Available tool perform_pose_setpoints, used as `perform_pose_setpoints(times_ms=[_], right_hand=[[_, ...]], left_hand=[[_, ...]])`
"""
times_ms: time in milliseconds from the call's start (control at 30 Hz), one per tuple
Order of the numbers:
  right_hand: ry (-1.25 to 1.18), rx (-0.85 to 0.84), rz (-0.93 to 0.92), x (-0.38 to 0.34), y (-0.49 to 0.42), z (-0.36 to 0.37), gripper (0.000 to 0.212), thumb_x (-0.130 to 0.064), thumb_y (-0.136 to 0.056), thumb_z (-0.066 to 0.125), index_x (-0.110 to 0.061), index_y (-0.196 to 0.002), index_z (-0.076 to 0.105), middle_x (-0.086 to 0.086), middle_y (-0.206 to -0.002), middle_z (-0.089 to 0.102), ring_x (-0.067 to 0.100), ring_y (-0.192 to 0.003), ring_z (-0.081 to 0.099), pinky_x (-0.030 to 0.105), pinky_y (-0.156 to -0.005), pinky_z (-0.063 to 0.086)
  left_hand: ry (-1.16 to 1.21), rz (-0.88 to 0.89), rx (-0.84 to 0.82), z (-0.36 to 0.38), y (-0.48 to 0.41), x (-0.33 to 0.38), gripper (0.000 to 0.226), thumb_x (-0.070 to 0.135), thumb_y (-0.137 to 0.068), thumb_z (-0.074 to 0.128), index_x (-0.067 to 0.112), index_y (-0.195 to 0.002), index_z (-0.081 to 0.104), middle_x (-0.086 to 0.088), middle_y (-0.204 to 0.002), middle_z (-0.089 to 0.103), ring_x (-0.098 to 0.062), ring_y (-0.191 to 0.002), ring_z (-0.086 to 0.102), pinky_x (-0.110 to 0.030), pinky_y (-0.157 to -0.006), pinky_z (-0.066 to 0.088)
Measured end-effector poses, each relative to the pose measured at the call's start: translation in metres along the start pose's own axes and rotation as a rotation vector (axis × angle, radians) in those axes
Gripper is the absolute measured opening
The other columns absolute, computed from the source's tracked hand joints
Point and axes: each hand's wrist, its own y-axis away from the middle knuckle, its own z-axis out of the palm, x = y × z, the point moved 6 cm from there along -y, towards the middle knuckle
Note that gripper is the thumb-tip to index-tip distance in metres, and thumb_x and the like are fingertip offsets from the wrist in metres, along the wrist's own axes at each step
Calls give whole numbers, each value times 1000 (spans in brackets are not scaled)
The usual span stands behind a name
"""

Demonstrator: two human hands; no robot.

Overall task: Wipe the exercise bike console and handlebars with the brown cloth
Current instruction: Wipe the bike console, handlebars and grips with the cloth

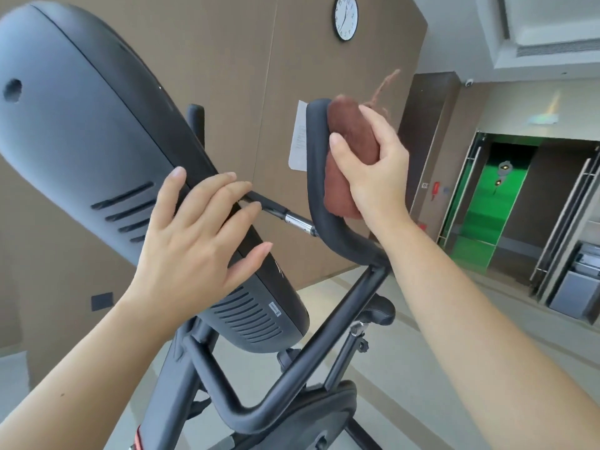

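The exercise bike's large dark console (81,125) fills the upper left, seen from its vented back. My left hand (194,241) rests on the console's lower edge with straight, spread fingers. To the right, a black padded handlebar (319,177) curves upward. My right hand (373,167) grips the brown cloth (349,138) and holds it wrapped against the right side of that handlebar. A loose thread of the cloth sticks up above it.
The bike's black frame tubes (285,381) and a flywheel cover (311,414) lie below my arms. A brown panelled wall with a clock (346,17) and a paper notice (298,138) stands behind. A green-lit doorway (487,203) opens at right.
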Motion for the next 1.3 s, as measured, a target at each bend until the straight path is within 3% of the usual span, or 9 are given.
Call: perform_pose_setpoints(times_ms=[233,367,500,567,700,800,900,1033,1300], right_hand=[[77,-383,-150,35,39,-18,46,-17,-76,71,-46,-110,56,-18,-97,50,-7,-93,53,4,-78,39],[315,-582,-151,73,52,-44,42,-28,-75,68,-48,-110,57,-5,-90,48,12,-82,56,28,-75,49],[326,-786,-49,118,55,-80,40,-33,-72,68,-57,-103,57,-13,-88,50,4,-82,56,21,-72,44],[250,-799,-13,127,45,-89,38,-34,-71,68,-59,-98,57,-13,-86,51,0,-83,55,14,-71,41],[-29,-618,17,123,6,-71,39,-34,-72,71,-62,-93,55,-15,-89,55,-9,-83,54,-1,-68,37],[-125,-709,-6,110,0,-33,37,-32,-75,71,-45,-107,61,-9,-92,56,2,-83,55,10,-72,39],[-103,-902,-100,105,12,-10,40,-33,-76,69,-41,-113,60,-19,-84,52,8,-86,52,25,-76,39],[-119,-1090,-94,128,9,-18,41,-34,-73,69,-43,-113,60,-35,-86,52,1,-89,55,21,-78,40],[-178,-1107,-181,141,5,-17,43,-43,-71,70,-47,-111,57,-28,-98,52,3,-96,52,23,-82,38]], left_hand=[[160,-137,-12,18,-8,46,47,38,-88,52,1,-116,60,-16,-130,53,-27,-125,41,-48,-103,26],[189,-249,-38,30,-15,70,56,40,-87,50,1,-127,50,-16,-140,40,-25,-131,32,-44,-105,24],[143,-227,-94,43,-25,95,61,44,-88,47,1,-130,46,-13,-144,31,-24,-134,27,-41,-107,20],[94,-225,-133,51,-31,102,62,45,-86,49,2,-130,46,-14,-145,32,-24,-134,27,-44,-106,23],[-50,-243,-199,60,-37,104,64,47,-84,50,1,-129,46,-15,-145,32,-27,-133,28,-50,-103,29],[-113,-260,-224,59,-35,106,66,50,-84,48,3,-131,44,-11,-146,29,-24,-134,28,-49,-103,28],[-125,-298,-234,56,-35,107,68,50,-82,49,3,-132,45,-7,-146,30,-20,-135,26,-49,-103,28],[-108,-325,-245,54,-38,109,68,48,-81,52,3,-131,45,-8,-144,32,-20,-135,26,-53,-102,32],[-52,-351,-205,50,-38,107,67,52,-78,58,12,-130,44,-6,-143,36,-18,-135,29,-44,-107,28]])
